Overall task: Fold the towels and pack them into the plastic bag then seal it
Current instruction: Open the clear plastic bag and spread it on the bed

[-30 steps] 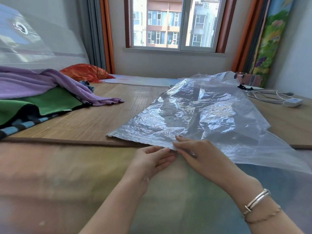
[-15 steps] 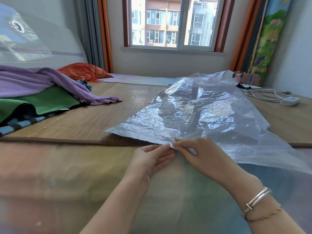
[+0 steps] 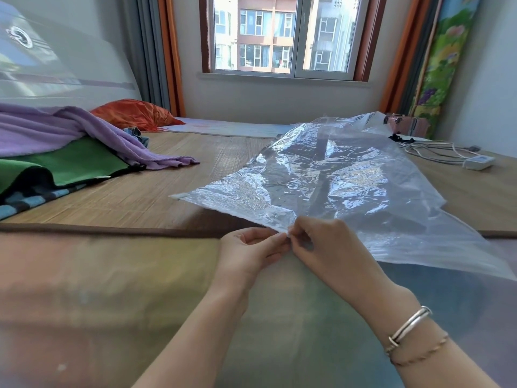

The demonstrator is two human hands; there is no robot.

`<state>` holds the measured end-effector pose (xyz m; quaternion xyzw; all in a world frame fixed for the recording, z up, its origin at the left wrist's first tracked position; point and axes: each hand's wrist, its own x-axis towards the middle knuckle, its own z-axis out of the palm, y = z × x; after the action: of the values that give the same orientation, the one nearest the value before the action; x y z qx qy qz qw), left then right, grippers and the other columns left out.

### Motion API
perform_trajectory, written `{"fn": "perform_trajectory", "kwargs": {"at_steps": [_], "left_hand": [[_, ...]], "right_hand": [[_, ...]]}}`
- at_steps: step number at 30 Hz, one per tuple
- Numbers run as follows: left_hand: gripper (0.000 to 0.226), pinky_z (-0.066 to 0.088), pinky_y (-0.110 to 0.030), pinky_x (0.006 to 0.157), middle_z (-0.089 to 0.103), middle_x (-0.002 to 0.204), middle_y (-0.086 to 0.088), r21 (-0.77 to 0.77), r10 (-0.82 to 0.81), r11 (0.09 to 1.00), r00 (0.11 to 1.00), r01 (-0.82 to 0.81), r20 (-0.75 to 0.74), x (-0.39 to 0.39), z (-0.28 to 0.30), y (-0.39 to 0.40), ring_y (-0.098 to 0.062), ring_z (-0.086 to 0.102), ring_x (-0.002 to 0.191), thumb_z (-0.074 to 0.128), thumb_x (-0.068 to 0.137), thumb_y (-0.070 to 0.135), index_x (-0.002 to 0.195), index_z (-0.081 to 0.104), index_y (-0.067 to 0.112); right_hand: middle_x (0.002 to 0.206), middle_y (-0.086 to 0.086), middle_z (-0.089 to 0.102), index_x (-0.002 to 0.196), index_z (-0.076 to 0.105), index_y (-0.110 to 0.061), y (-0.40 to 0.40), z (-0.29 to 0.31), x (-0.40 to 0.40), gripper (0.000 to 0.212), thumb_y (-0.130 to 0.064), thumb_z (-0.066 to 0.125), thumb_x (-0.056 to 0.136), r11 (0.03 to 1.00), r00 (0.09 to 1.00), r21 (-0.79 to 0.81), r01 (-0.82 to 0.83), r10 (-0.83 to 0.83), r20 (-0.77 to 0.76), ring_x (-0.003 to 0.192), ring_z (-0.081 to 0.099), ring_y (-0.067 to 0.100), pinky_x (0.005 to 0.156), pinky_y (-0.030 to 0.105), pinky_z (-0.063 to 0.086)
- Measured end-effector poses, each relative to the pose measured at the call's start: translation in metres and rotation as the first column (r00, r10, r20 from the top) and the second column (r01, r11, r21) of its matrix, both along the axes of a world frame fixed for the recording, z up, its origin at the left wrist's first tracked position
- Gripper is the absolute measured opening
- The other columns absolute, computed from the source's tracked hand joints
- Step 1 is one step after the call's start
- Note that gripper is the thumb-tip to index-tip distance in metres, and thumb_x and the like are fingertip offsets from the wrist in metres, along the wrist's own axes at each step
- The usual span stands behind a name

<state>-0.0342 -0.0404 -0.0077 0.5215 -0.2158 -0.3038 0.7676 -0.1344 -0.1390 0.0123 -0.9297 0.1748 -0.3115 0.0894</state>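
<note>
A large clear plastic bag (image 3: 335,186) lies spread over the bamboo mat (image 3: 179,175), reaching toward the window. Its near edge is lifted off the mat. My left hand (image 3: 249,253) and my right hand (image 3: 324,247) meet at that edge, and both pinch the plastic between thumb and fingers at the same spot. A purple towel (image 3: 70,130) lies crumpled at the far left. It rests partly on a green towel (image 3: 70,163) with a black border and blue checks.
An orange pillow (image 3: 134,113) sits behind the towels by the curtain. White cables and a power adapter (image 3: 478,162) lie at the far right, near a pink case (image 3: 405,126). A dark brown strip (image 3: 112,229) edges the mat in front of me.
Both hands have raised the bag's near edge slightly off the mat, and their fingertips have closed tighter together on the plastic. The bag's left corner lifted with it.
</note>
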Motion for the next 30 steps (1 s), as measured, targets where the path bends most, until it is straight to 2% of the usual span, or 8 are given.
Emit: {"fn": "perform_trajectory", "kwargs": {"at_steps": [6, 11, 15, 19, 22, 24, 27, 30], "left_hand": [[0.005, 0.057, -0.019, 0.067, 0.073, 0.075, -0.009, 0.002, -0.039, 0.999, 0.999, 0.039, 0.011, 0.000, -0.001, -0.002, -0.012, 0.071, 0.069, 0.074, 0.079, 0.004, 0.082, 0.070, 0.003], [0.006, 0.054, -0.019, 0.072, 0.072, 0.076, -0.004, 0.034, -0.070, 0.997, 0.998, 0.070, -0.004, -0.002, -0.001, -0.006, -0.008, 0.068, 0.071, 0.072, 0.081, 0.007, 0.078, 0.070, 0.011], [0.013, 0.053, -0.017, 0.065, 0.068, 0.074, -0.005, 0.041, -0.024, 0.999, 0.998, 0.027, -0.061, -0.003, -0.001, -0.012, -0.009, 0.064, 0.066, 0.066, 0.085, 0.003, 0.075, 0.065, 0.012], [0.018, 0.052, -0.023, 0.074, 0.066, 0.069, -0.003, 0.049, 0.004, 0.999, 1.000, -0.003, -0.023, -0.006, -0.002, -0.014, -0.010, 0.062, 0.065, 0.061, 0.084, 0.001, 0.070, 0.062, 0.012], [0.021, 0.052, -0.026, 0.075, 0.063, 0.067, -0.004, 0.061, 0.034, 0.998, 0.999, -0.035, 0.014, -0.007, -0.004, -0.016, -0.012, 0.061, 0.064, 0.059, 0.085, 0.001, 0.068, 0.059, 0.012], [0.020, 0.054, -0.026, 0.073, 0.065, 0.067, -0.004, 0.067, 0.051, 0.996, 0.999, -0.052, 0.016, -0.006, -0.005, -0.017, -0.013, 0.063, 0.064, 0.058, 0.088, 0.005, 0.069, 0.060, 0.011], [0.018, 0.055, -0.021, 0.064, 0.068, 0.068, -0.004, 0.065, 0.061, 0.996, 0.998, -0.062, 0.017, -0.002, -0.006, -0.017, -0.012, 0.065, 0.061, 0.056, 0.091, 0.011, 0.074, 0.062, 0.011], [0.019, 0.056, -0.020, 0.059, 0.069, 0.066, -0.005, 0.061, 0.072, 0.995, 0.995, -0.076, 0.066, 0.000, -0.006, -0.016, -0.011, 0.066, 0.058, 0.055, 0.093, 0.009, 0.076, 0.062, 0.008]], "right_hand": [[0.069, -0.004, 0.067, 0.079, 0.066, -0.017, 0.001, -0.002, 0.004, 0.007, -0.014, 0.063, 0.083, 0.986, 0.995, 0.163, 0.025, -0.040, 0.090, 0.066, 0.062, 0.010, 0.066, 0.026, 0.048], [0.074, -0.007, 0.071, 0.076, 0.072, -0.017, -0.001, 0.002, 0.006, 0.008, -0.012, 0.069, 0.081, 0.940, 0.987, 0.342, 0.008, -0.061, 0.146, 0.072, 0.066, 0.003, 0.070, 0.016, 0.050], [0.072, -0.006, 0.072, 0.073, 0.072, -0.017, 0.000, 0.002, 0.007, 0.009, -0.011, 0.071, 0.080, 0.925, 0.985, 0.380, 0.010, -0.073, 0.153, 0.070, 0.067, 0.004, 0.069, 0.015, 0.051], [0.072, -0.004, 0.072, 0.074, 0.072, -0.012, -0.001, 0.002, 0.009, 0.006, -0.012, 0.072, 0.079, 0.897, 0.983, 0.440, 0.023, -0.101, 0.155, 0.070, 0.068, 0.007, 0.068, 0.016, 0.050], [0.070, -0.004, 0.071, 0.074, 0.072, -0.012, -0.001, 0.002, 0.010, 0.005, -0.013, 0.072, 0.079, 0.891, 0.980, 0.450, 0.050, -0.131, 0.151, 0.067, 0.066, 0.006, 0.061, 0.007, 0.044], [0.070, -0.003, 0.071, 0.075, 0.073, -0.010, 0.001, 0.001, 0.011, 0.005, -0.013, 0.072, 0.079, 0.899, 0.979, 0.436, 0.046, -0.127, 0.158, 0.068, 0.067, 0.006, 0.063, 0.010, 0.046], [0.072, -0.002, 0.072, 0.076, 0.072, -0.010, 0.006, -0.001, 0.014, 0.005, -0.013, 0.071, 0.080, 0.922, 0.984, 0.388, 0.005, -0.074, 0.163, 0.071, 0.068, 0.009, 0.071, 0.022, 0.053], [0.072, -0.002, 0.072, 0.075, 0.072, -0.011, 0.006, -0.001, 0.015, 0.005, -0.014, 0.071, 0.080, 0.919, 0.984, 0.393, -0.015, -0.057, 0.169, 0.071, 0.068, 0.010, 0.074, 0.027, 0.054]]}}
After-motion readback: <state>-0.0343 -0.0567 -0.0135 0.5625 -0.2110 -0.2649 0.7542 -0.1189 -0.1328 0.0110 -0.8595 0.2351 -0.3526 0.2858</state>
